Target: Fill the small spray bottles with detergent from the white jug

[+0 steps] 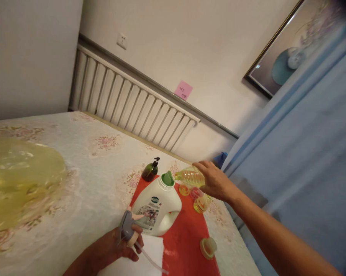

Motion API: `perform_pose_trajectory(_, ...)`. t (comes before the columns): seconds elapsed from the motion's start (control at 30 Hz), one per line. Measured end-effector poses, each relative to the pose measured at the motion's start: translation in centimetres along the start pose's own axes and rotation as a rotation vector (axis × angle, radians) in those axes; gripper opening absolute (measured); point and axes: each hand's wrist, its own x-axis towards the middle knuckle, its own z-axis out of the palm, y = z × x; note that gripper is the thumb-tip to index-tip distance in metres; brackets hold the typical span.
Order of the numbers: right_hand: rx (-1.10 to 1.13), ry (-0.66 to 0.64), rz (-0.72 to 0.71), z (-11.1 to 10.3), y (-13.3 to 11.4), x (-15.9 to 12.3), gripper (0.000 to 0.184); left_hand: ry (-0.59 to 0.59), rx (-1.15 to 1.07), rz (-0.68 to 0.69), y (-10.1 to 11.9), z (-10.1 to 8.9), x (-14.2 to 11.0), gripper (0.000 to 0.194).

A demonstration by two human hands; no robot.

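My left hand (115, 242) is closed around a grey trigger spray head (127, 225) with a pale collar, its thin clear tube pointing down to the right. In my right hand (214, 180) is a clear yellowish ribbed bottle (190, 176), tipped on its side with its neck toward the left. The bottle's mouth is beside the green pouring spout (168, 178) of a white detergent jug (142, 200); whether they touch, or liquid flows, I cannot tell. The jug stands on a red sheet (187, 245), its handle on the right.
Behind the jug is a dark green pump bottle (150, 171). Small yellow and pink containers (200, 205) cluster on the right, and a pale cap (208, 247) lies nearer. White paper (150, 253) lies in front. A large yellow transparent basin (26, 180) occupies the table's left.
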Motion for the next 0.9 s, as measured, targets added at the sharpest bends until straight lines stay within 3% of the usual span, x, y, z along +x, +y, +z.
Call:
perform_pose_trajectory(0.2,-0.050,-0.025,-0.014,-0.7,-0.5,0.3,0.076,-0.060,-0.007,0.019,-0.8,-1.1,0.2,0.053)
perform_pose_trajectory(0.5,-0.121,-0.002,-0.058,-1.1,-0.7,0.6,0.075,-0.134,-0.047,0.048,-0.3,-1.1,-0.1,0.053)
perform_pose_trajectory(0.9,-0.203,0.011,-0.086,-1.6,-1.2,1.1,0.075,-0.104,-0.040,0.009,0.0,-0.7,-0.4,0.031)
